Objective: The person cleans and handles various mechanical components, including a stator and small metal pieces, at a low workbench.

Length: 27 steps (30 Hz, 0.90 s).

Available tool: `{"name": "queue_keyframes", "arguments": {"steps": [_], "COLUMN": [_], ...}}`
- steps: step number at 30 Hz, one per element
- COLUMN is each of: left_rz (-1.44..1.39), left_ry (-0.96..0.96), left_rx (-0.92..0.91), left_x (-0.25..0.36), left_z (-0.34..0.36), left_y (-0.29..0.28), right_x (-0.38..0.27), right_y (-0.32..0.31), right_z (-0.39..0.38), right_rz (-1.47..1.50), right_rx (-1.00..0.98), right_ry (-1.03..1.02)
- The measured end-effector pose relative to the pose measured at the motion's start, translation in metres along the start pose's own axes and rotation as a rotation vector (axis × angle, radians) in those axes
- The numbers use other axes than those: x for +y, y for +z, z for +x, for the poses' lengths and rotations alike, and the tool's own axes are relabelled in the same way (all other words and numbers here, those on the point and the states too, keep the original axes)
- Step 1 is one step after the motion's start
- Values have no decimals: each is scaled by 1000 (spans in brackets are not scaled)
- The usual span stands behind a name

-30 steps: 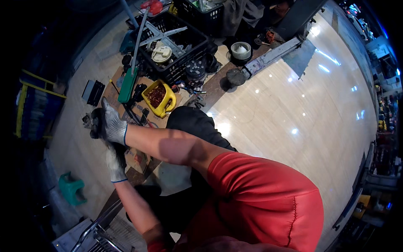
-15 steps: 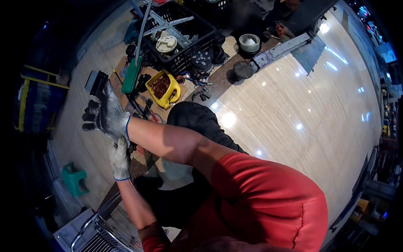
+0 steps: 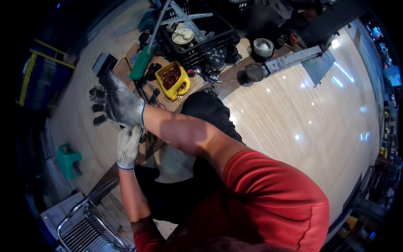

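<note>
My right hand (image 3: 116, 100) reaches far across to the left, in a white knit glove whose palm and fingers are coated dark grey. Its fingers are stretched and spread, palm showing, with nothing in them. Just below it my left hand (image 3: 129, 147), in a similar white glove (image 3: 127, 156) with a blue hem, is closed at the lower edge of the right glove's cuff (image 3: 136, 113). The fingertips there look pinched on that cuff, partly hidden behind the wrist. Beyond the right fingertips is a small dark box with a grey face (image 3: 103, 65).
A yellow cut-open jug (image 3: 180, 82) holds small reddish-brown pieces. Behind it lie a green tool case (image 3: 141, 63) and a black crate (image 3: 222, 40) of parts. A metal lift arm (image 3: 294, 59) crosses at upper right. A green stool (image 3: 69, 161) and a wire rack (image 3: 90, 224) stand left.
The view has shifted, so the surroundings sit a little lower and further right. Both hands stay together, the right still spread and the left still at its cuff.
</note>
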<state>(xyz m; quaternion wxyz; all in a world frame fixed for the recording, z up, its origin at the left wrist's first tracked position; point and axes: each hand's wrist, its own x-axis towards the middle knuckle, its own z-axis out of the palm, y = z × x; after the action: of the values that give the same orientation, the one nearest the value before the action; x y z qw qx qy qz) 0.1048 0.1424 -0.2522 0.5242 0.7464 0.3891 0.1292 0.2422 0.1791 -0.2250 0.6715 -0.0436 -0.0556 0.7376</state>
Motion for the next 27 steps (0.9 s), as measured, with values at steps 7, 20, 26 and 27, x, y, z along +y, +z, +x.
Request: {"name": "queue_keyframes", "arguments": {"steps": [7,20,26,27], "left_rz": [-409,-1612,-1446,-1431], "left_ry": [-31,438,490,499], "left_rx": [124,516,525,506], "left_x": [-62,-62,-56,-54], "left_z": [18,14,15,16], "left_y": [-15,-89,-80,-80], "right_x": [8,60,89,90], "right_y": [-10,-51,-47,-61], "right_z": [23,14,-9,-8], "right_rz": [-10,-1874,-1185,-1220], "right_rx": [-63,-164,-1,-79], "right_ry": [16,347,496,435]}}
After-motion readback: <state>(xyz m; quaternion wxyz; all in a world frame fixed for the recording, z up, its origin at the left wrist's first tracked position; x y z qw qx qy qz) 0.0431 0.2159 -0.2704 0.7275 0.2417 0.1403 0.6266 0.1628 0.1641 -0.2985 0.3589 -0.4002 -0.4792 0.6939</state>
